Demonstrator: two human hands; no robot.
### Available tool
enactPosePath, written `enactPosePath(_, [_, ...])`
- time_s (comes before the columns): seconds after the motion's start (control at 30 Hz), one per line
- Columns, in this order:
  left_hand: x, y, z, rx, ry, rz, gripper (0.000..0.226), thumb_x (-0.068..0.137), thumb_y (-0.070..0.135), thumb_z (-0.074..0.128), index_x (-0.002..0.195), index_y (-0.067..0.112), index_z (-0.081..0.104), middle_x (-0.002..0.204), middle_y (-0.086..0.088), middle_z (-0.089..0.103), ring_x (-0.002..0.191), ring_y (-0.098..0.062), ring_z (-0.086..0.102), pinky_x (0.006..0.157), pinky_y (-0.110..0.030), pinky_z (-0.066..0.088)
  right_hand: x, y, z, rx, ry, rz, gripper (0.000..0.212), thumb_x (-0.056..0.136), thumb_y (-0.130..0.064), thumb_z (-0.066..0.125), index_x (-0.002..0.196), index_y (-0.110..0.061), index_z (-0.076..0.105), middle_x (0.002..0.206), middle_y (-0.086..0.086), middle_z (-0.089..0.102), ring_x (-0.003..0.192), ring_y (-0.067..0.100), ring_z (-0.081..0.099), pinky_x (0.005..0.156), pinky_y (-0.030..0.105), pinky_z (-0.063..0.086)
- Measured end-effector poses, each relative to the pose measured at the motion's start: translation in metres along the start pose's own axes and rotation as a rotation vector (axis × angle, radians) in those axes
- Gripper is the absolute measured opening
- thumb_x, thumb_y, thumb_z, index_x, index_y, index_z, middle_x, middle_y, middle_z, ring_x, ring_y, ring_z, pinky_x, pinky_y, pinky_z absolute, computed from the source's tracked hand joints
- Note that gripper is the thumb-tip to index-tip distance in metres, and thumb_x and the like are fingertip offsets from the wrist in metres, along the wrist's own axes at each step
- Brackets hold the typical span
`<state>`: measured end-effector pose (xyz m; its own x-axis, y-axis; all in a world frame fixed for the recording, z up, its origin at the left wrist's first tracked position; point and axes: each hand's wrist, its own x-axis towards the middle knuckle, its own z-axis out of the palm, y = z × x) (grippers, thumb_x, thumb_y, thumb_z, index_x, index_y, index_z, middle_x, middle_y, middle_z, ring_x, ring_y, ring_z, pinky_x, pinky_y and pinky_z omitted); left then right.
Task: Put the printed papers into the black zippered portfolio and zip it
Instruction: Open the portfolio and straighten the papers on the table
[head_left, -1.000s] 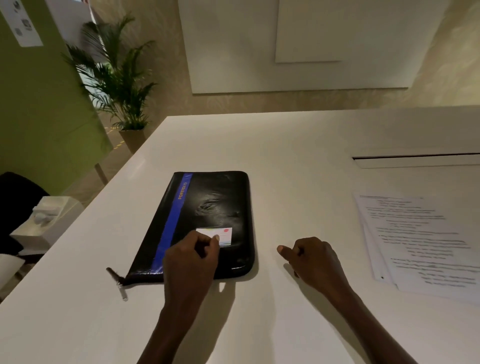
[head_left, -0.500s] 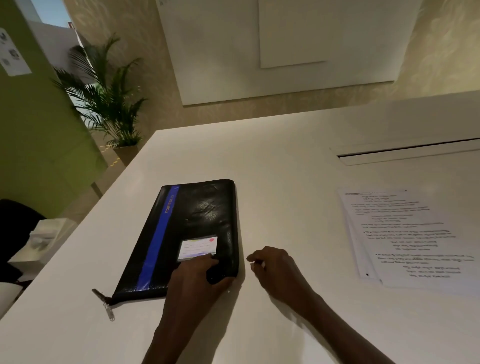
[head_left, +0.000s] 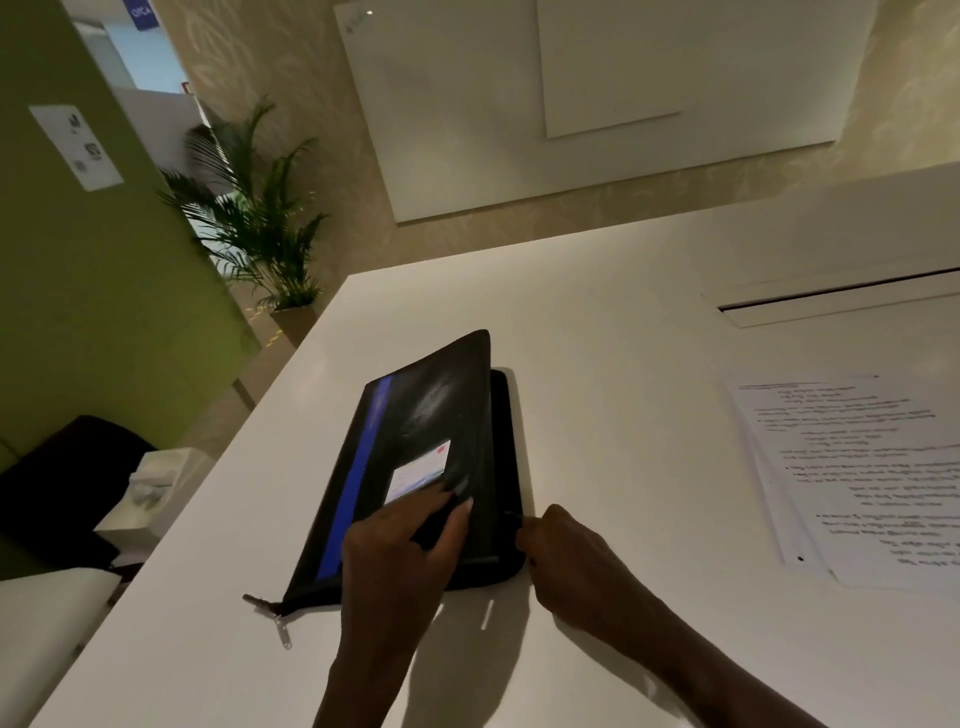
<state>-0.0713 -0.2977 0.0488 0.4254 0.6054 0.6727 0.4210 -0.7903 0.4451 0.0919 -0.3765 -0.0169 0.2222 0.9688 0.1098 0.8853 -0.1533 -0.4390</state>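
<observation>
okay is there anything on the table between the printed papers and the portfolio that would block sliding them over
Nothing visible does. The table between the printed papers and the black portfolio is bare. Only the right hand sits at the portfolio's near right edge, while the left hand lifts the cover.

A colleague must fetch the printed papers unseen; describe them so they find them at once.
On the white table, look right of the black portfolio, by the right edge. The printed papers lie flat there, a loose white stack covered in lines of text, the only sheets on the table.
</observation>
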Motion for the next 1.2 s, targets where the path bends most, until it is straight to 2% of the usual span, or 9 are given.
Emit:
enactPosePath(0.3, [0.018,-0.019,-0.035,0.039,0.415,-0.005,0.016,0.083,0.014,0.073,0.094,0.003,0.077,0.091,-0.002,0.076,0.078,-0.01,0.071,0.073,-0.015,0.053,0.009,-0.016,-0.016,-0.238,-0.015,-0.082,0.037,0.094,-0.01,0.041,0.124,-0.024,0.057,0.111,0.002,0.064,0.107,0.021,0.055,0.067,0.027,0.032])
enactPosePath(0.4, [0.022,-0.034,-0.048,0.074,0.521,-0.078,0.018,0.085,0.011,0.073,0.101,0.003,0.075,0.093,-0.004,0.076,0.079,-0.014,0.072,0.071,-0.025,0.055,0.013,-0.02,-0.02,-0.249,0.022,-0.096,0.025,0.087,-0.019,0.061,0.108,-0.029,0.066,0.094,-0.003,0.068,0.085,0.014,0.062,0.051,0.019,0.025])
enactPosePath(0.6, [0.018,-0.075,-0.069,0.115,0.604,-0.249,0.025,0.085,0.011,0.073,0.109,0.004,0.073,0.087,-0.009,0.076,0.068,-0.017,0.068,0.064,-0.028,0.051,0.017,-0.026,-0.024,-0.218,-0.07,-0.031,0.03,0.094,-0.018,0.041,0.117,-0.023,0.06,0.109,-0.001,0.06,0.1,0.022,0.057,0.076,0.026,0.041])
enactPosePath(0.73, [0.009,-0.099,-0.072,0.08,0.644,-0.405,0.02,0.086,0.009,0.07,0.106,0.005,0.073,0.077,-0.003,0.072,0.063,-0.009,0.055,0.062,-0.018,0.045,0.019,-0.044,-0.03,-0.246,-0.087,-0.005,0.022,0.098,-0.016,0.04,0.105,-0.015,0.061,0.091,0.002,0.048,0.081,0.022,0.044,0.073,0.031,0.04])
enactPosePath(0.83, [-0.002,-0.114,-0.069,0.063,0.652,-0.541,0.008,0.087,0.011,0.069,0.09,0.004,0.072,0.065,-0.006,0.066,0.059,-0.018,0.053,0.06,-0.007,0.038,0.02,-0.05,-0.034,-0.229,-0.041,-0.008,0.029,0.095,-0.015,0.04,0.068,-0.022,0.034,0.073,-0.005,0.032,0.081,0.02,0.039,0.072,0.028,0.037])
enactPosePath(0.9, [-0.009,-0.123,-0.067,0.038,0.661,-0.618,0.01,0.086,0.011,0.07,0.09,0.002,0.071,0.068,-0.008,0.068,0.059,-0.014,0.054,0.06,-0.004,0.038,0.023,-0.05,-0.031,-0.286,0.0,-0.125,0.06,0.079,-0.011,0.064,0.061,-0.024,0.008,0.064,-0.009,0.011,0.065,0.019,0.035,0.053,0.025,0.033])
enactPosePath(1.0, [-0.016,-0.13,-0.065,0.002,0.673,-0.752,0.012,0.086,0.01,0.07,0.091,0.0,0.07,0.072,-0.004,0.065,0.059,-0.006,0.054,0.061,0.003,0.037,0.03,-0.035,-0.019,-0.27,0.106,-0.226,0.067,0.047,-0.008,0.065,0.058,-0.03,0.003,0.061,-0.009,-0.007,0.04,0.015,0.014,0.047,0.012,-0.004])
enactPosePath(1.07, [-0.021,-0.137,-0.065,-0.024,0.671,-0.837,0.014,0.087,0.013,0.069,0.084,-0.001,0.067,0.066,-0.005,0.062,0.057,-0.007,0.054,0.057,-0.003,0.04,0.03,-0.032,-0.007,-0.301,0.197,-0.297,0.029,0.058,-0.007,0.043,0.044,-0.026,0.027,0.041,-0.005,0.017,0.028,0.017,0.028,0.041,0.018,0.004])
enactPosePath(1.2, [-0.029,-0.158,-0.066,-0.012,0.66,-0.952,0.032,0.086,0.019,0.07,0.068,-0.004,0.056,0.056,-0.012,0.054,0.051,-0.021,0.048,0.051,-0.027,0.036,0.032,-0.035,-0.002,-0.388,0.245,-0.282,0.026,0.063,-0.008,0.031,0.041,-0.017,0.043,0.04,0.003,0.043,0.029,0.023,0.043,0.043,0.025,0.014])
